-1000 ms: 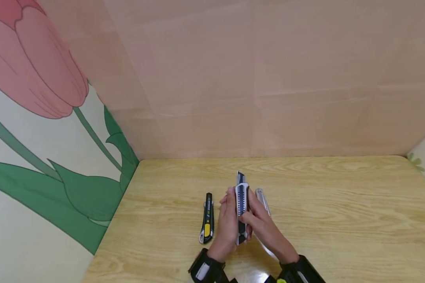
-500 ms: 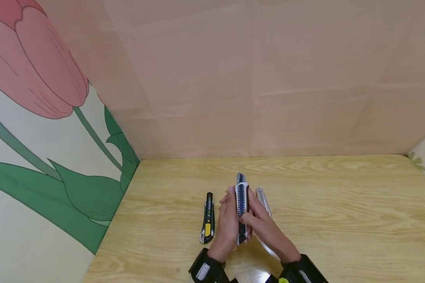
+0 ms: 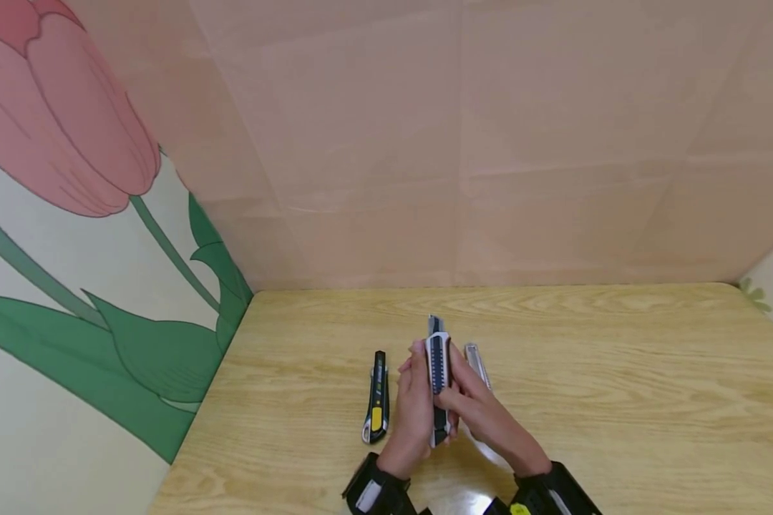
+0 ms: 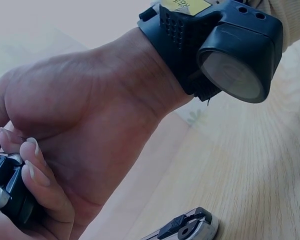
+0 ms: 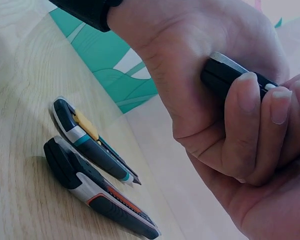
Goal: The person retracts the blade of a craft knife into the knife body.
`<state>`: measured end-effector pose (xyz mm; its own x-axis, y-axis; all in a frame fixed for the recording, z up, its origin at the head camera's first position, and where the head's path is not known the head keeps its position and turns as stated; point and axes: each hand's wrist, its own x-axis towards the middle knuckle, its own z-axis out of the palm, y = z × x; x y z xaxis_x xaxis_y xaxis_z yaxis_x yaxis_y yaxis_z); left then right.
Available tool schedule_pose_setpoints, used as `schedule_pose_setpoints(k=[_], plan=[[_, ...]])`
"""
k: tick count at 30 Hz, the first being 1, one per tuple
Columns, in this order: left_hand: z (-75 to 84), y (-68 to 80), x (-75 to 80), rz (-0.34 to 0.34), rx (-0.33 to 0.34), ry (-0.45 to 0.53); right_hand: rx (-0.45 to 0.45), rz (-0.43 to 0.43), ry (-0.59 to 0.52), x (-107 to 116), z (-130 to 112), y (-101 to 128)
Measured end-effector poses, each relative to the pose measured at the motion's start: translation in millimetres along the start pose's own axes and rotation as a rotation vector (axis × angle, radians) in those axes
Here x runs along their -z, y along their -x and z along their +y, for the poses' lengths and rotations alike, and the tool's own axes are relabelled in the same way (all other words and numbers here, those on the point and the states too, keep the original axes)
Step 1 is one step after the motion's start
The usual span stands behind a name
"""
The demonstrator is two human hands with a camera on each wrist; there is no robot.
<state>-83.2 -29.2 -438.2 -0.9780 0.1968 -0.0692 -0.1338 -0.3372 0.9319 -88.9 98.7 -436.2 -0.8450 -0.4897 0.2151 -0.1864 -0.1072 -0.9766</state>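
Grey-and-blue utility knife (image 3: 439,379) is held above the wooden table (image 3: 618,386) near its front edge, between both hands, nose pointing away from the person. Left hand (image 3: 414,408) is wrapped round the knife's left side, fingertips (image 4: 32,162) curled over the dark body. Right hand (image 3: 483,411) is closed on the right side, with the thumb laid along the knife's top face at mid-length; in the right wrist view its fingers (image 5: 250,125) are seen folded over the handle.

Compared with the head views of the previous second: the knife is tilted very slightly further left at the nose, and both hands have drifted a little toward the person. A short stub, possibly blade, shows at the nose in all three frames; no clear change in its length can be made out. The grip is unchanged. Judgement: the knife is being worked in hand rather than carried or set down, and whatever the thumb is doing to it has produced no visible effect.

Two other knives lie on the table: a black-and-yellow knife (image 3: 377,397) just left of the left hand, and a silver knife (image 3: 477,365) to the right, partly hidden behind the right hand. Both are untouched.
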Motion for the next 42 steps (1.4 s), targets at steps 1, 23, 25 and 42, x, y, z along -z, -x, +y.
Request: schedule_pose_setpoints(k=[1,23,25,42], plan=[[0.1,0.2,0.1,0.002,0.001,-0.001,-0.002,-0.009,-0.006,0.4,0.1,-0.1],[0.9,0.5,1.6,-0.011,-0.009,-0.007,-0.049,-0.027,-0.025,0.4,-2.2,1.7],[0.8,0.4,1.7,-0.011,-0.014,-0.008,-0.046,-0.033,-0.029,0.1,-2.5,1.9],[2.0,0.2,3.2,0.004,-0.018,-0.031,-0.026,-0.047,-0.019,-0.4,-0.5,1.0]])
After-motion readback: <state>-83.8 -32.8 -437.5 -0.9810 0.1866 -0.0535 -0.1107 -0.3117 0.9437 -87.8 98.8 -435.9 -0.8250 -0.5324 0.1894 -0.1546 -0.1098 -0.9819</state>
